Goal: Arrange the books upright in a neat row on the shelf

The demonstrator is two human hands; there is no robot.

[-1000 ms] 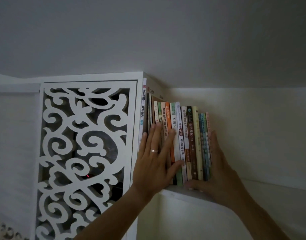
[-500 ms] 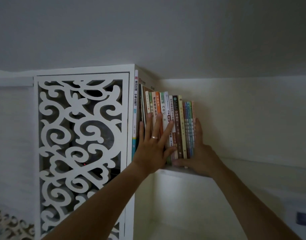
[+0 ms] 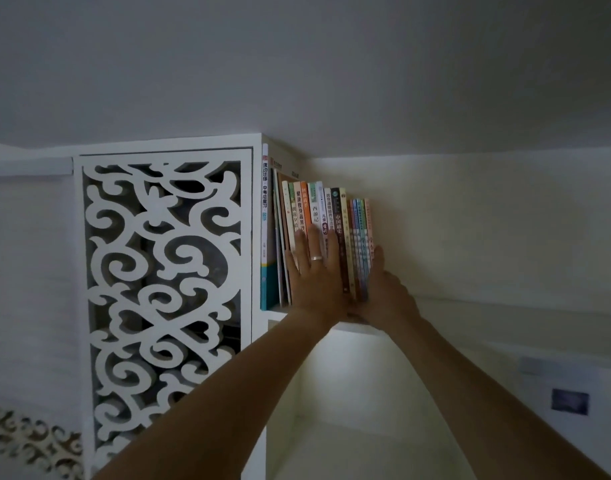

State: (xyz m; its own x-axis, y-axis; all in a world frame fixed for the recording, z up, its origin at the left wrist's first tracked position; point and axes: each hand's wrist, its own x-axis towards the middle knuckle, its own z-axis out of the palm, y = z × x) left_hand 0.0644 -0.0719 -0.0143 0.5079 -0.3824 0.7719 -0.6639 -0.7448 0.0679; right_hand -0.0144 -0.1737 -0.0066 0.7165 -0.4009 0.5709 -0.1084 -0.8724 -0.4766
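Pressing my left hand (image 3: 314, 271) flat against the spines of the books (image 3: 326, 237), fingers straight and spread, I push the row back so the spines line up flush; the ring finger lies over the white spine near the middle. My right hand (image 3: 383, 289) stands edge-on against the outer cover of the last thin book at the right end, fingers straight and holding nothing, acting as a bookend so the row is squeezed toward the tall white book (image 3: 264, 216) that leans on the carved white panel (image 3: 162, 271). The books stand upright, packed close, on the white shelf (image 3: 359, 328) just under the ceiling, with the shelf's bare part running off to the right. Compared with a second ago, the row looks tighter and straighter, my right hand has shifted from cupping low at the shelf edge to bracing the end cover, and my left palm has slid rightward along the spines
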